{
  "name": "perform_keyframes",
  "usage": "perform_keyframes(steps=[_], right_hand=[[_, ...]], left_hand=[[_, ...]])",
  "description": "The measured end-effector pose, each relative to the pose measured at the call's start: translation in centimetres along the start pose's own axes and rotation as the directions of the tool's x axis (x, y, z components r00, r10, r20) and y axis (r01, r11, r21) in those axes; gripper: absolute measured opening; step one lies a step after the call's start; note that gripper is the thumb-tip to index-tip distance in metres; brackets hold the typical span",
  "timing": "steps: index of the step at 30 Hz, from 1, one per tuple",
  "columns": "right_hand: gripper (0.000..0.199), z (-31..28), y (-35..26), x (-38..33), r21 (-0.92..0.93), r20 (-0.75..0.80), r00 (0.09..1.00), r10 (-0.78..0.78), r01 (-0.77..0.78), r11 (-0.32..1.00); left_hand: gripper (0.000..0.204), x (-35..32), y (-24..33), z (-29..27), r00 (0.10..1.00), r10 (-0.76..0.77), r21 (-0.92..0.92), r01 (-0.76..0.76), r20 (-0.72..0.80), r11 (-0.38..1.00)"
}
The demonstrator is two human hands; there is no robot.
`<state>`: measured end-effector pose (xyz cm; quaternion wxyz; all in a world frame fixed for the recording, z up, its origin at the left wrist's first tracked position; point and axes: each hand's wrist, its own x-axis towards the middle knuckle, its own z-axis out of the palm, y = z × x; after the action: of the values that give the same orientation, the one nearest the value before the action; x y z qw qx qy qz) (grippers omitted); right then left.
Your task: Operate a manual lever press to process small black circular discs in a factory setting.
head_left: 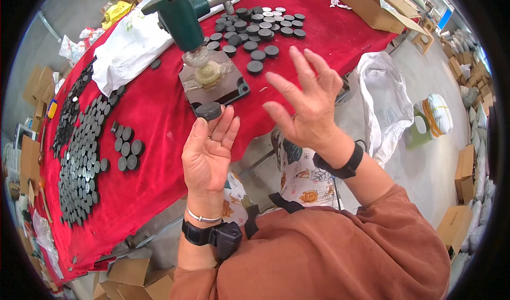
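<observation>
Between the thumb and fingers of my left hand [208,146] is a round black cap [209,111], held just in front of the press base. My right hand [308,101] hovers to the right of the press, fingers spread and nothing in them. A green hand press [183,21] stands on the table, its ram pointing down over a pale round die [207,74] on a metal base plate [234,86]. Behind and right of the press lies a loose group of black round caps [256,54], some with silvery faces.
The table wears a red cloth [154,194]. Many black discs [82,162] spread over its left side, below a white cloth bag [130,50]. An open cardboard box [366,5] sits at the far right edge. A white sack [385,98] hangs beside the table; a green container [419,130] stands beyond it.
</observation>
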<state>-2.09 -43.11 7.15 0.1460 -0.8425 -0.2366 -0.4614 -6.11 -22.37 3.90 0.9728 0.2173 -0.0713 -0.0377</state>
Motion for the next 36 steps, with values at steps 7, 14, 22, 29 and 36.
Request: perform_keyframes(steps=[7,14,22,29,36], right_hand=[[0.044,0.5,-1.5,-0.5,0.070,0.050,0.998,-0.027,0.023,0.997],[0.043,0.5,-1.4,-0.6,0.081,0.074,0.997,-0.028,0.021,0.996],[0.043,0.8,-1.3,-0.9,0.089,0.078,0.996,-0.030,0.023,0.996],[0.045,0.3,-3.9,0.1,0.274,0.058,0.990,-0.131,0.111,0.955],[0.041,1.1,-2.5,1.2,-0.056,0.035,0.994,0.106,-0.104,0.993]], left_hand=[[0.032,-0.3,0.2,-0.3,1.000,0.009,0.004,-0.009,-0.016,1.000],[0.032,-0.3,0.2,-0.5,1.000,-0.007,-0.035,0.007,-0.005,0.999],[0.033,-0.3,0.2,-0.5,1.000,-0.019,-0.052,0.018,-0.009,0.998],[0.033,-0.3,-0.2,-0.7,0.998,-0.028,-0.046,0.026,-0.048,0.999],[0.033,-0.2,0.3,-1.0,1.000,-0.001,-0.027,0.001,-0.016,1.000]])
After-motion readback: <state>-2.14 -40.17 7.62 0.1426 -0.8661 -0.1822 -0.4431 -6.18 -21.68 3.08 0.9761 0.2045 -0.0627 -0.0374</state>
